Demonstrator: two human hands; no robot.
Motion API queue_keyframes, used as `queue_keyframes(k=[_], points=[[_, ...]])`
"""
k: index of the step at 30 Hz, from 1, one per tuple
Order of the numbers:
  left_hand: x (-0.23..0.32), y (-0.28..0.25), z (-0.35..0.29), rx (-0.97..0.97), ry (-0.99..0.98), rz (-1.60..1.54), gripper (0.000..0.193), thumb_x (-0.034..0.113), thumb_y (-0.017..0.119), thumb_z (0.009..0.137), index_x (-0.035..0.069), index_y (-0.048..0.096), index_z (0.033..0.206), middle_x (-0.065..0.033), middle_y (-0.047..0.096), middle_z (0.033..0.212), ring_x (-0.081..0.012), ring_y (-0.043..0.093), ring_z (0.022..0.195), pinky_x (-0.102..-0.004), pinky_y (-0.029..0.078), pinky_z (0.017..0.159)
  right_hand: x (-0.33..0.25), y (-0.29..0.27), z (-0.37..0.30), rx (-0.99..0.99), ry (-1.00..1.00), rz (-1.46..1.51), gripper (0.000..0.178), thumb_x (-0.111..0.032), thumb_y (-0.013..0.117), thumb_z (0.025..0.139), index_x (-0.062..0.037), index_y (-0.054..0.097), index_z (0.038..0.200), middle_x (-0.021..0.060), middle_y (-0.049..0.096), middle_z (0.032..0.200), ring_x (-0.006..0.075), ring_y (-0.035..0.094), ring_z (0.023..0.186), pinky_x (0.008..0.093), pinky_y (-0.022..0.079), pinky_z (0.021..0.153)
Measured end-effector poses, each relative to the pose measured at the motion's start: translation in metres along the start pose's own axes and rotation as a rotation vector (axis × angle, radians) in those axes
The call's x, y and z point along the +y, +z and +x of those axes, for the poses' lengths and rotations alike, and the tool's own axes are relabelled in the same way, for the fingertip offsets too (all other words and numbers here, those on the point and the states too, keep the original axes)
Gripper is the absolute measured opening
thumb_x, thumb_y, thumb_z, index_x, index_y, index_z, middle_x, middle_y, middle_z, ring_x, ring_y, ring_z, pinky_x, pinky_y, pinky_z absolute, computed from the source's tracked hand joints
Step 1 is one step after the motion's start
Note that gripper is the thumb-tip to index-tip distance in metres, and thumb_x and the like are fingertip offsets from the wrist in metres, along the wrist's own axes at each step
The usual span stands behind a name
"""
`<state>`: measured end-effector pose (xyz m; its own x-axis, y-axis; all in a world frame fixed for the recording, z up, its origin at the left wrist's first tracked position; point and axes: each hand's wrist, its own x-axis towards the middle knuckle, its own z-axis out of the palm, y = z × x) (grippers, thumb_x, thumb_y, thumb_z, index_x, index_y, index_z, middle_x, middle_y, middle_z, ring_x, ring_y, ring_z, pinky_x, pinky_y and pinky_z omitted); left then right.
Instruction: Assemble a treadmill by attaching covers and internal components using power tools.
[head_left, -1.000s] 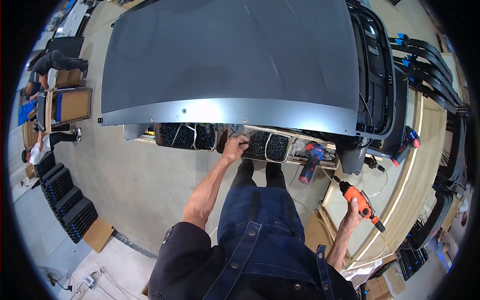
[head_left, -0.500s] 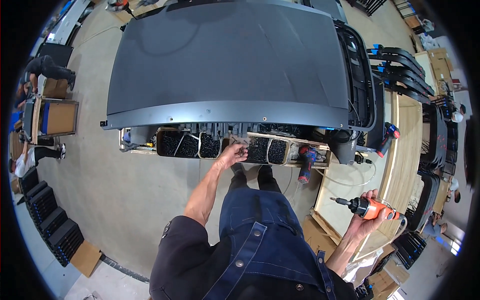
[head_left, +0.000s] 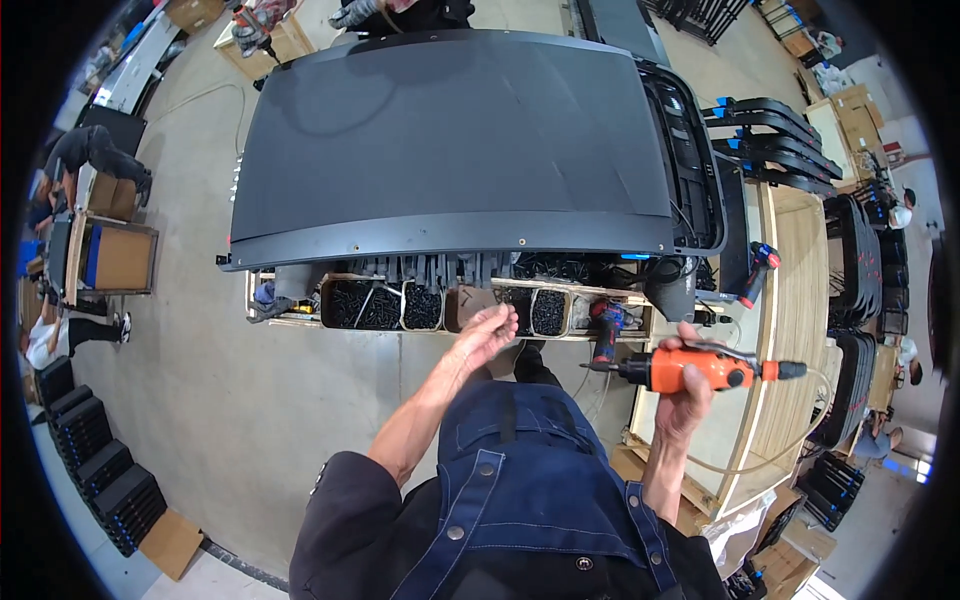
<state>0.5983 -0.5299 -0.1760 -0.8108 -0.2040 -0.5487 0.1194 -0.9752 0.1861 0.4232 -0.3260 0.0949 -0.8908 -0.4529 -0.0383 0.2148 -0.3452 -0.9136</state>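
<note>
My left hand [head_left: 488,338] is closed, fingertips pinched, just on my side of a row of bins. If small screws sit between those fingers, they are too small to make out. The bins hold many dark screws; one screw bin [head_left: 365,305] is at the left, a smaller screw bin [head_left: 548,312] at the right. Between them a brown bin [head_left: 470,300] holds only a few dark pieces. My right hand [head_left: 685,395] grips an orange air screwdriver [head_left: 700,370], level, its bit pointing left. Beyond the bins lies a large dark grey panel [head_left: 450,140] with holes along its near edge.
A red-and-blue cordless drill [head_left: 607,325] rests at the bins' right end; another cordless drill [head_left: 760,272] lies farther right. A pale air hose [head_left: 815,425] trails from the screwdriver over a wooden crate [head_left: 795,330]. Across the panel, a person's gloved hand [head_left: 355,12] shows.
My right hand has brought the screwdriver left and upward, turning it level. My left hand has drawn back from the bins, slightly right and nearer to me. Across the panel, gloved hands have come into view.
</note>
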Motion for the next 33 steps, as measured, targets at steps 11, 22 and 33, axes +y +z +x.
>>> queue_keyframes(k=[11, 22, 33], points=[[-0.035, 0.138, -0.052, 0.018, -0.002, -0.162, 0.025, 0.028, 0.067, 0.097, 0.005, 0.066, 0.106, -0.0072, 0.071, 0.1, -0.0166, 0.071, 0.082, -0.0268, 0.063, 0.071, 0.017, 0.022, 0.021, 0.059, -0.016, 0.148, 0.048, -0.012, 0.072, 0.088, -0.008, 0.05, 0.13, 0.0117, 0.06, 0.114, 0.0218, 0.063, 0.098, 0.0482, 0.045, 0.105], [-0.072, 0.223, -0.002, 0.209, 0.152, -0.06, 0.023, 0.027, 0.065, 0.1, 0.006, 0.065, 0.109, -0.0104, 0.071, 0.111, -0.0151, 0.068, 0.09, -0.0301, 0.062, 0.082, 0.0, -0.027, 0.075, -0.061, -0.17, 0.058, 0.05, -0.01, 0.075, 0.08, -0.0106, 0.053, 0.126, 0.0122, 0.061, 0.114, 0.0279, 0.062, 0.1, 0.053, 0.043, 0.107], [-0.092, 0.292, 0.136, 0.03, -0.075, -0.329, 0.032, 0.033, 0.06, 0.102, 0.003, 0.068, 0.111, 0.0007, 0.058, 0.09, -0.0119, 0.06, 0.082, -0.0231, 0.056, 0.079, -0.031, -0.041, 0.184, -0.239, -0.403, -0.331, 0.048, -0.004, 0.075, 0.082, -0.0016, 0.049, 0.122, 0.0225, 0.064, 0.119, 0.0292, 0.068, 0.103, 0.0441, 0.056, 0.093]])
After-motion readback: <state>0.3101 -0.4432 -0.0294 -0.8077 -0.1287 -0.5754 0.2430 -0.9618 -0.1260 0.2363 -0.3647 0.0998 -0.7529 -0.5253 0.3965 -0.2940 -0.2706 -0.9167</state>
